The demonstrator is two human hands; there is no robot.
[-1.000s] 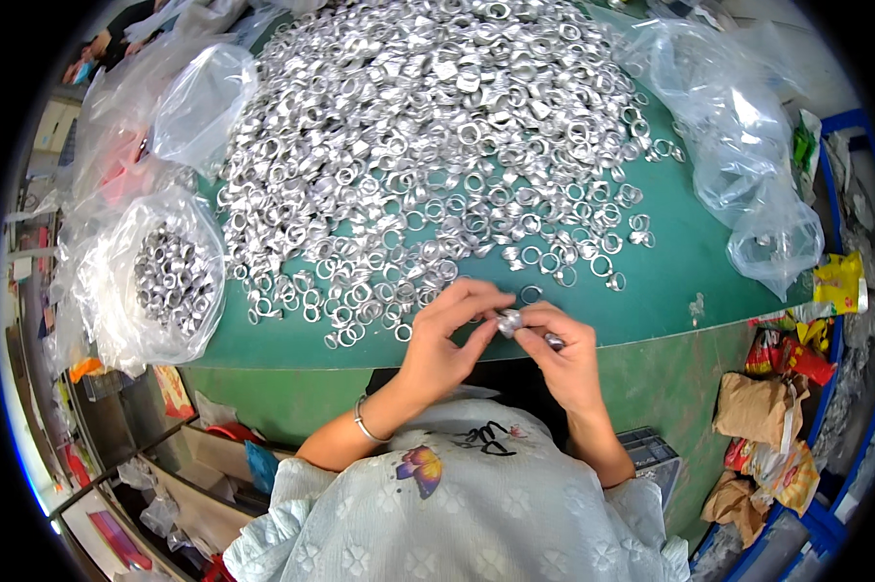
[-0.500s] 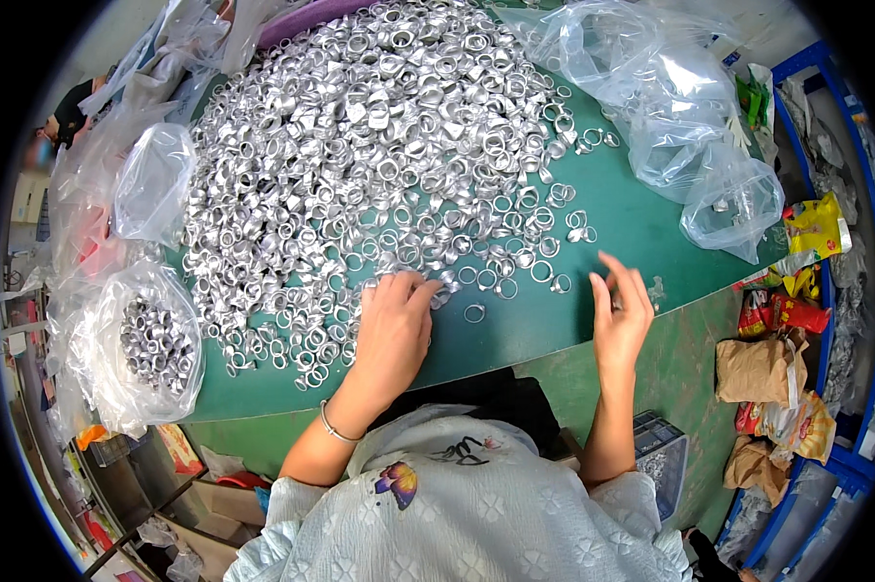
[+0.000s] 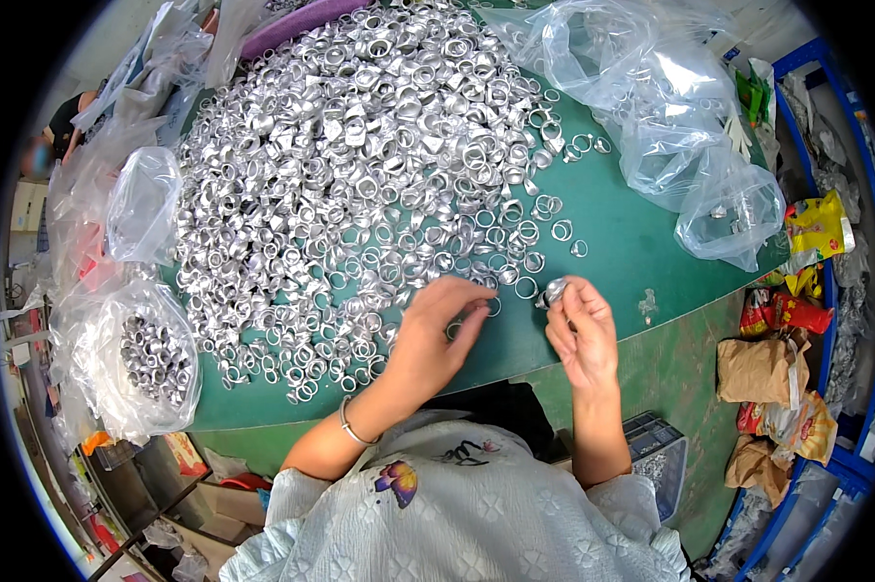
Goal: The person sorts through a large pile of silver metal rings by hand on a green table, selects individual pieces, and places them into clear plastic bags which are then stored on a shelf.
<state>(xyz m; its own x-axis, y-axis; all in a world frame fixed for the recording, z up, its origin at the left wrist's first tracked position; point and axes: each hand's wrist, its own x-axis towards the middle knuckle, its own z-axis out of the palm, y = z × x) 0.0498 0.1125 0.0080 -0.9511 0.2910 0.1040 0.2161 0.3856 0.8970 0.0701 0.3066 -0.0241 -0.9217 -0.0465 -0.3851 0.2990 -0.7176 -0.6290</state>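
Note:
A large heap of silver-coloured metal rings (image 3: 360, 136) spreads over the green table (image 3: 631, 252). At the heap's near edge, my left hand (image 3: 434, 335) is over the loose rings. Its thumb and forefinger are apart, with a ring (image 3: 495, 307) close to the fingertips; I see nothing gripped there. To the right, my right hand (image 3: 585, 335) is raised above the table near its front edge. Its thumb and fingers pinch a silver ring (image 3: 554, 290), perhaps more than one. Several single rings lie scattered beyond the two hands.
A clear plastic bag (image 3: 117, 373) with darker rings in it stands at the left. Another large clear bag (image 3: 651, 126) lies at the back right. Below the table's edge is a grey crate (image 3: 672, 470). Blue shelving (image 3: 826, 291) with packets stands at far right.
My right hand has moved left and now pinches a ring. The left hand has shifted right along the heap's edge, and its thumb has spread from the forefinger.

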